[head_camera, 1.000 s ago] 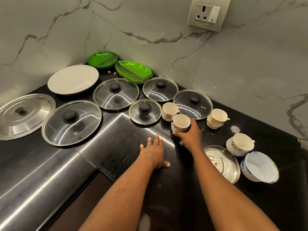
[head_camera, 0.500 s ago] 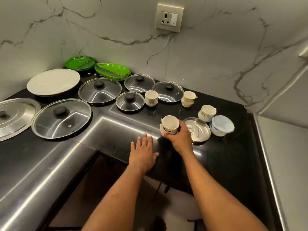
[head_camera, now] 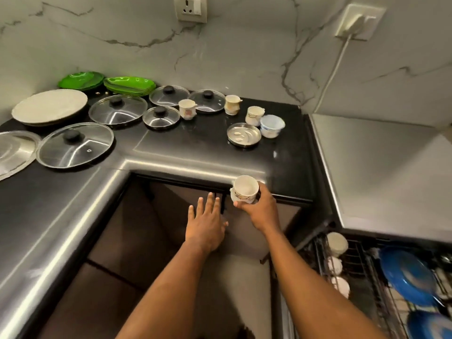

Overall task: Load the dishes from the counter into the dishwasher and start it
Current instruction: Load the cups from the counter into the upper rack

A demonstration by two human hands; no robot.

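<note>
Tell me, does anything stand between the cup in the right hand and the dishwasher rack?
Nothing visible does. The right hand holds the cup beyond the counter edge; the rack lies open at lower right.

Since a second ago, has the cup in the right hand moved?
Yes. The right hand holds the cup, which has come away from the small glass lid, toward the person, past the steel plate to the counter's front edge.

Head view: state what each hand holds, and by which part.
Right hand grips the white cup round its body; left hand holds nothing.
</note>
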